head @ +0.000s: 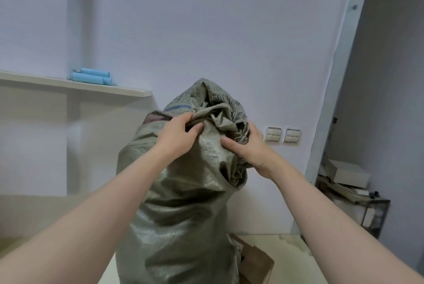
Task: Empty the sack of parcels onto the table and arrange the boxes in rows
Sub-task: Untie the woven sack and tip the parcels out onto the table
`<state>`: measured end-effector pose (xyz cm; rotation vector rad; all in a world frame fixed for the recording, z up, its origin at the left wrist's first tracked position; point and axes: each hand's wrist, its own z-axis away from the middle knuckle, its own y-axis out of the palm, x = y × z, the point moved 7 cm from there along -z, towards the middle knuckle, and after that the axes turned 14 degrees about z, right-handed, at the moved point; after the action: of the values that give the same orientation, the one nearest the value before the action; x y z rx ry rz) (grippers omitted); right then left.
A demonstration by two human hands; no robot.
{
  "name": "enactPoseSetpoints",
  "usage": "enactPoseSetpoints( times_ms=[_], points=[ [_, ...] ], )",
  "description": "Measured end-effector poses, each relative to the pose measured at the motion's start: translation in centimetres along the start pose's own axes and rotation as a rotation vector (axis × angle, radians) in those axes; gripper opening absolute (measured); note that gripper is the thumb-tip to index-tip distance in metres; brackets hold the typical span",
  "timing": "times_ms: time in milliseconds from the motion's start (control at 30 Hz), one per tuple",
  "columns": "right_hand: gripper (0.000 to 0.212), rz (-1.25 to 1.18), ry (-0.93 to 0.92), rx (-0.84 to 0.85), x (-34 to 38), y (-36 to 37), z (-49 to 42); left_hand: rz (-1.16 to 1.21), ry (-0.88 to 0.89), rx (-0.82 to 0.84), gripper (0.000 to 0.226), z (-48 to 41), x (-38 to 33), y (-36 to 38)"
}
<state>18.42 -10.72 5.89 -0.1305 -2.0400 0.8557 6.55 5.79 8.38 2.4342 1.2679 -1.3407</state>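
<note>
Left hand (181,132) and right hand (249,149) are both curled into the bunched mouth of a tall grey-green woven plastic sack (183,203), with folds of cloth pinched at centre frame. The sack is stood upright on the pale tabletop (289,251) at lower centre, bulging, directly beneath the hands. One brown cardboard box (258,263) is seen beside its base at lower right. Emptying is judged barely begun; no rows are laid out yet.

Grey-green woven sack (183,203) (blue rolls (91,76) behind)
</note>
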Motion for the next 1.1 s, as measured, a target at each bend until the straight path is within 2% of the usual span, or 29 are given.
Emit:
enactPoseSetpoints(
  times_ms=[33, 100, 133, 200, 233, 300, 367, 433, 533, 600, 667, 733, 800, 833, 900, 1000, 1100],
  points=[
    [0.130, 0.068, -0.028, 0.056, 0.5, 0.9, 0.0, 0.039, 0.030, 0.008, 0.026, 0.1, -0.6, 0.3],
    [0.129, 0.190, -0.081, 0.052, 1.6, 2.6, 0.1, 0.116, 0.072, 0.038, 0.025, 0.4, -1.4, 0.8],
    [0.119, 0.194, -0.081, -0.019, 1.9, 2.9, 0.0, 0.143, 0.082, 0.053, 0.026, 0.5, -1.5, 1.0],
    [0.084, 0.113, -0.062, -0.126, 1.9, 2.9, -0.4, 0.161, 0.096, 0.069, 0.030, 0.5, -1.1, 0.7],
    [0.068, 0.066, -0.044, -0.156, 1.8, 2.7, -0.5, 0.124, 0.096, 0.052, 0.038, 0.5, -0.6, 0.3],
    [0.047, 0.000, 0.011, -0.236, 1.8, 1.7, -0.6, -0.108, 0.034, -0.015, 0.077, 0.7, 0.8, -0.8],
    [0.040, -0.065, 0.011, -0.318, 2.3, 0.7, -0.8, -0.289, -0.163, -0.058, 0.115, 1.0, 3.1, -1.7],
    [0.040, -0.139, -0.016, -0.382, 3.5, 0.2, -1.1, -0.300, -0.344, -0.089, 0.125, 1.5, 4.9, -2.3],
    [0.038, -0.239, -0.062, -0.455, 5.5, -0.8, -1.8, -0.201, -0.341, -0.152, 0.094, 1.1, 4.5, -2.8],
    [0.034, -0.274, -0.108, -0.511, 7.2, -2.1, -2.3, -0.064, -0.219, -0.221, 0.057, -0.7, 3.5, -3.3],
    [0.029, -0.337, -0.180, -0.549, 8.8, -3.3, -2.7, 0.093, -0.015, -0.260, 0.022, -2.5, 1.6, -4.1],
    [0.028, -0.379, -0.227, -0.597, 9.6, -4.2, -3.1, 0.208, 0.136, -0.290, 0.012, -3.3, -0.4, -4.5],
    [0.029, -0.279, -0.200, -0.603, 9.2, -4.4, -3.6, 0.180, 0.147, -0.341, 0.002, -3.2, -1.0, -4.6],
    [0.031, -0.188, -0.153, -0.581, 8.8, -4.4, -3.8, 0.128, 0.106, -0.361, 0.012, -2.8, -0.8, -4.4],
    [0.035, -0.042, -0.073, -0.544, 7.3, -4.8, -4.0, 0.103, -0.007, -0.362, 0.053, -2.2, 0.5, -3.9],
    [0.033, 0.047, -0.071, -0.470, 5.8, -4.8, -3.4, 0.147, -0.060, -0.220, 0.113, -2.1, 0.7, -2.7],
    [0.031, 0.170, -0.136, -0.351, 5.0, -3.6, -2.8, 0.016, 0.029, -0.110, 0.138, -2.2, -1.6, -0.8]
  ],
)
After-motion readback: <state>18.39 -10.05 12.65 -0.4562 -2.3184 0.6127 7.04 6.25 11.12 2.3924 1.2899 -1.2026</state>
